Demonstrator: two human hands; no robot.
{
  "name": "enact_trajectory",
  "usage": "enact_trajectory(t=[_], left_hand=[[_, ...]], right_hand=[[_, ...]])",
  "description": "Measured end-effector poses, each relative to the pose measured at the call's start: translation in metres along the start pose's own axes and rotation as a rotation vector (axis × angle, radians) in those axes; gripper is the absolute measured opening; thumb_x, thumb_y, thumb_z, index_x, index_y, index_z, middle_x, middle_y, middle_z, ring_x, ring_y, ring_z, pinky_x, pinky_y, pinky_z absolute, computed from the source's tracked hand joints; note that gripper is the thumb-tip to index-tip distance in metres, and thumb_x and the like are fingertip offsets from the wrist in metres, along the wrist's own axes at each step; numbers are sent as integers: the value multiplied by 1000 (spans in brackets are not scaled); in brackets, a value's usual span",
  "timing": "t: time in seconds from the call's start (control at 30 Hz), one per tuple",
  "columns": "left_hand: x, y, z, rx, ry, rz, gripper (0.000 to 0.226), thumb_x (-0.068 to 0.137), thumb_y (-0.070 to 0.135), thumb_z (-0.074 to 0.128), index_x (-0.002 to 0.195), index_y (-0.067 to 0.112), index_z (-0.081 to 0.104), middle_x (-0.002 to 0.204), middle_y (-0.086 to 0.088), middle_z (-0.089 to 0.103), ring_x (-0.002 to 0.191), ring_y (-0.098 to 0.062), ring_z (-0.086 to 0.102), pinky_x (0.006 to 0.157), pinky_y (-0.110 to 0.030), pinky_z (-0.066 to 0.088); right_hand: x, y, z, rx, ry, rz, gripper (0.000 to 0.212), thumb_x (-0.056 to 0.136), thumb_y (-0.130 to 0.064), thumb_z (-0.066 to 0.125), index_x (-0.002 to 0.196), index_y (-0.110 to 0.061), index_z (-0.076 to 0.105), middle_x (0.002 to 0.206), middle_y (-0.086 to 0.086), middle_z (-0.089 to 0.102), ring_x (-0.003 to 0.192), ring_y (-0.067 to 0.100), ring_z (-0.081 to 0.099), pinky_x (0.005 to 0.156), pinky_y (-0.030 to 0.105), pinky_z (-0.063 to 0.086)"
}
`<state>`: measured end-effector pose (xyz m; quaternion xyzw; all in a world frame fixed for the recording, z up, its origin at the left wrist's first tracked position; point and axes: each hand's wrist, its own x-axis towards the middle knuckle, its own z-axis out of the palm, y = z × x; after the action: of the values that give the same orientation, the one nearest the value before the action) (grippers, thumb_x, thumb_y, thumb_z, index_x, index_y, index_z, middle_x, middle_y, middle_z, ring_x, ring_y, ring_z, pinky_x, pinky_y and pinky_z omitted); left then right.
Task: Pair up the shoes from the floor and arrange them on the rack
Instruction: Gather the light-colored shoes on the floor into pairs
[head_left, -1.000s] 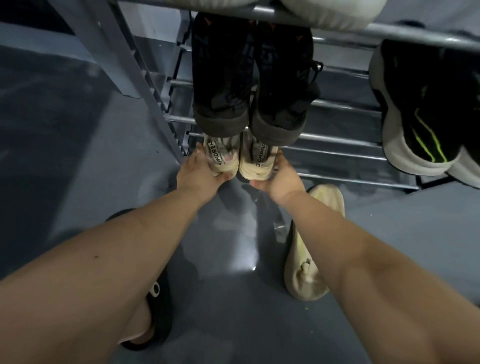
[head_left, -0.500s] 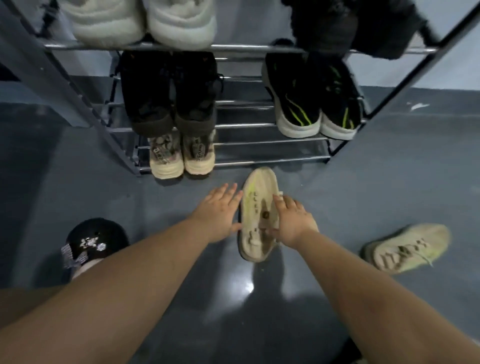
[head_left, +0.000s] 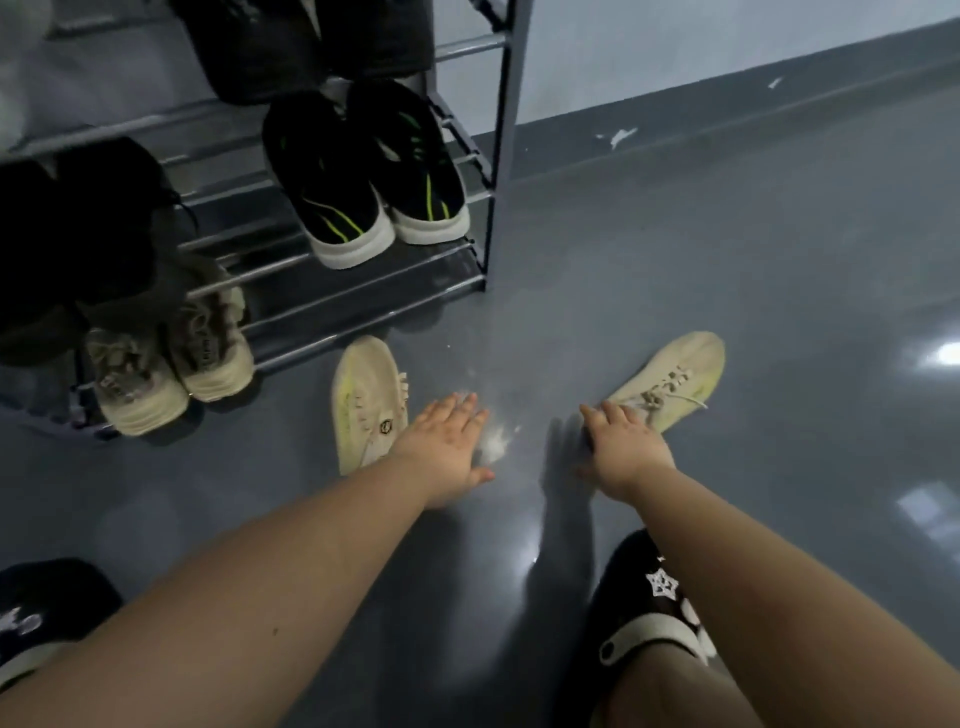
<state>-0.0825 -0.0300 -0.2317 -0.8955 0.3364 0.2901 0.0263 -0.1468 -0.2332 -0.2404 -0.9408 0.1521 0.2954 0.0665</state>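
Two cream sneakers are lying on the grey floor (head_left: 779, 312) in front of the shoe rack (head_left: 498, 156). The nearer cream sneaker (head_left: 363, 400) is sitting just off the rack's bottom front rail, toe pointing at the rack, tilted onto its side. The second cream sneaker (head_left: 675, 379) is lying well out from the rack's right post, toe angled away to the right, laces loose.

The left hand (head_left: 447, 447) is reaching out flat beside the nearer sneaker, fingers spread and extended, gripping nothing; whether it is touching the shoe, cannot tell. The right hand (head_left: 623, 452) is reaching to the heel end of the second sneaker, fingers curling loosely over it; cannot tell if they are actually gripping.

On the rack, a beige pair (head_left: 171, 364) is sitting on the lowest tier at the left end, heels outward. A black pair with green stripes (head_left: 363, 176) is sitting on the tier above, toward the right post. More dark shoes (head_left: 98, 228) are sitting left of that pair, blurry.

The person's own feet in black slippers (head_left: 649, 608) are showing at the frame bottom, well back from the rack.
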Motion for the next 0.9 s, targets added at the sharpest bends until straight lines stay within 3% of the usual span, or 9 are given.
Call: enact_trajectory(t=[0.23,0.5,0.63,0.73,0.8,0.9], left_hand=[[45,59,-2,29,-66,84,76,95,53,36,151,18,0,160,-3,-8,148,-21,-7,118,-34,-2],[110,97,-5,-15,-119,82,71,96,50,34,152,17,3,160,-5,-4,148,-23,-4,118,-35,1],[137,110,-1,-221,-186,35,70,97,43,39,152,15,6,160,-5,9,147,-24,8,119,-34,9],[152,120,3,-615,-285,-72,78,93,38,51,152,14,5,157,-8,22,143,-24,25,118,-32,21],[158,125,4,-760,-268,-124,80,92,34,56,151,10,7,155,-10,26,141,-24,30,116,-29,23],[161,126,4,-822,-214,-186,76,89,35,60,149,9,20,152,-12,31,137,-26,38,114,-30,29]], right_hand=[[7,67,1,85,44,169,73,88,-49,55,147,-17,25,146,9,34,135,30,32,108,40,30],[21,103,22,296,-17,291,78,85,-60,52,144,-15,29,145,11,38,135,31,35,107,42,33],[33,105,29,542,-42,349,75,86,-60,51,143,-15,32,139,16,44,129,34,41,104,44,37],[42,98,33,853,-13,352,69,89,-48,55,141,-8,34,139,16,49,127,33,47,104,41,40],[46,94,33,1154,56,414,63,91,-37,58,140,-5,35,140,14,49,128,30,48,106,39,39],[48,93,35,1442,73,546,71,89,-34,62,143,0,31,142,13,46,128,30,47,105,35,40]])
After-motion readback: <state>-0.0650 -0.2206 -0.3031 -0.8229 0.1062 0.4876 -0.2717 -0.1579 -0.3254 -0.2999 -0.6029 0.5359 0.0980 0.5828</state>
